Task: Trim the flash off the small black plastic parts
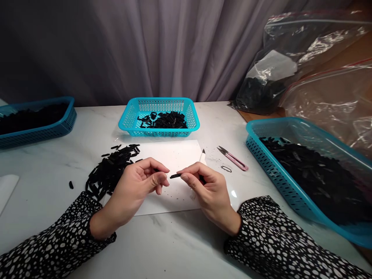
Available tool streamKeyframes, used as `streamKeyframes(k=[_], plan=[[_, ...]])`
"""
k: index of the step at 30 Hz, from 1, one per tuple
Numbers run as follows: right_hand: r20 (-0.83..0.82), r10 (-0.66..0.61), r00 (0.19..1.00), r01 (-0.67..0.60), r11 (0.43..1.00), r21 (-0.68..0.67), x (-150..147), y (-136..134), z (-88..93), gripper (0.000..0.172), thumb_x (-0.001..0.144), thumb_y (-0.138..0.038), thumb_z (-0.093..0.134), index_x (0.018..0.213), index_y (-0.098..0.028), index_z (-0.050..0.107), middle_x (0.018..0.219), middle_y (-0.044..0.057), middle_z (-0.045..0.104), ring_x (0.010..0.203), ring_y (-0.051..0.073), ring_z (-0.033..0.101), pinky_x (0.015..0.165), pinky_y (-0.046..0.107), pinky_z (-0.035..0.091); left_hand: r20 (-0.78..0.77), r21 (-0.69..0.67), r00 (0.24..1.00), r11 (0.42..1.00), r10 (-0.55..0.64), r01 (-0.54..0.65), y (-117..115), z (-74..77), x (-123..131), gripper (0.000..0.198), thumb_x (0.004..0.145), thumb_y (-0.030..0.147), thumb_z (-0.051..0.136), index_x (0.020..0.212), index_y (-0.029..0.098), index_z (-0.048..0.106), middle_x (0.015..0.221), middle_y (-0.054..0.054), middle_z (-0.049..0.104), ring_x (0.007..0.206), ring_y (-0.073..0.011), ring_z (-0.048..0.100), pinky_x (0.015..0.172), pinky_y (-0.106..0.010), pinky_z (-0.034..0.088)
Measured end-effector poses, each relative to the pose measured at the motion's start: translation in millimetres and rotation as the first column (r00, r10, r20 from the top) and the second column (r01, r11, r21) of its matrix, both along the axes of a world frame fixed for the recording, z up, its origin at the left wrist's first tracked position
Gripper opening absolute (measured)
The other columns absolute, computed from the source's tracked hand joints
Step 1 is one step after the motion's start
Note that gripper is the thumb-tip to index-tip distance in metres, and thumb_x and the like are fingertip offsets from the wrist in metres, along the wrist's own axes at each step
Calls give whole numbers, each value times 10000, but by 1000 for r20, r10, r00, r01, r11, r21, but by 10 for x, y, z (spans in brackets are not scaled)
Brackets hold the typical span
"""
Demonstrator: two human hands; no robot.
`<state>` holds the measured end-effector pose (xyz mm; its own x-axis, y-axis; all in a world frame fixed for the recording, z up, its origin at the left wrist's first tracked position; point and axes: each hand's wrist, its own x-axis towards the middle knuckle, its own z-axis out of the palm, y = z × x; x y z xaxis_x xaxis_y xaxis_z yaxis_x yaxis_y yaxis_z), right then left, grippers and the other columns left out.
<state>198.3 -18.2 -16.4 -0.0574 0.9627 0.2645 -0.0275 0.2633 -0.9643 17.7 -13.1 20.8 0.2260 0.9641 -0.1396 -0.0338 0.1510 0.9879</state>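
Between thumb and forefinger, my right hand (207,186) pinches a small, narrow black piece (175,176) above a white sheet (171,201). My left hand (139,184) is just left of that piece, its fingers curled and thumb bent in; a bit of something dark shows between them, too hidden to name. Beside and behind my left hand lies a heap of similar black pieces (112,168). A white tool with a dark pointed tip (202,155) shows just beyond my right hand; I cannot tell whether that hand touches it.
Pink thread snips (234,159) and a small dark loop (226,169) lie to the right. Blue baskets with black pieces stand at the back (159,133), left (37,133) and right (273,182). Clear plastic bags (316,38) stand behind the right basket. One loose piece (71,185) lies left.
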Motion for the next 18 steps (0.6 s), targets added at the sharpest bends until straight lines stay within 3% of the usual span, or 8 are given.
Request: streamKeyframes(k=[3,6,10,13,18], plan=[[-16,34,999,-34,999,-17,3,-1,2,158,855,-290,667,726,-200,667,549,-44,526,479,100,367,458,245,317,-41,28,996,997,-75,76,-13,-4,18,187,819,341,751,821,169,678,713,2,679,589,-85,557,588,-216,453],[-87,122,989,-133,983,-129,5,11,-7,229,859,-356,677,702,-195,637,537,-59,439,485,94,321,456,243,271,-81,51,991,992,-109,113,-26,-12,22,192,886,319,675,767,172,639,717,8,673,585,-79,540,593,-215,442],[-358,264,896,-391,850,-354,-11,24,-39,330,846,-474,692,707,-198,577,507,-96,319,451,77,191,421,241,149,-60,51,991,991,-117,120,-35,-25,7,202,899,316,657,759,177,614,702,16,658,589,-79,532,578,-209,428],[-521,292,802,-533,742,-407,-27,16,-46,360,828,-483,715,696,-197,540,501,-112,268,450,70,125,424,241,105,-38,33,991,991,-131,133,-37,-26,-5,209,901,319,655,755,177,614,699,16,654,591,-80,530,572,-207,423],[-597,298,745,-607,674,-421,-25,-2,-22,365,837,-467,717,686,-191,532,506,-114,246,463,72,100,430,237,88,-16,8,989,989,-145,145,-40,-17,-11,214,906,320,651,749,180,616,696,14,659,599,-81,530,565,-204,415]])
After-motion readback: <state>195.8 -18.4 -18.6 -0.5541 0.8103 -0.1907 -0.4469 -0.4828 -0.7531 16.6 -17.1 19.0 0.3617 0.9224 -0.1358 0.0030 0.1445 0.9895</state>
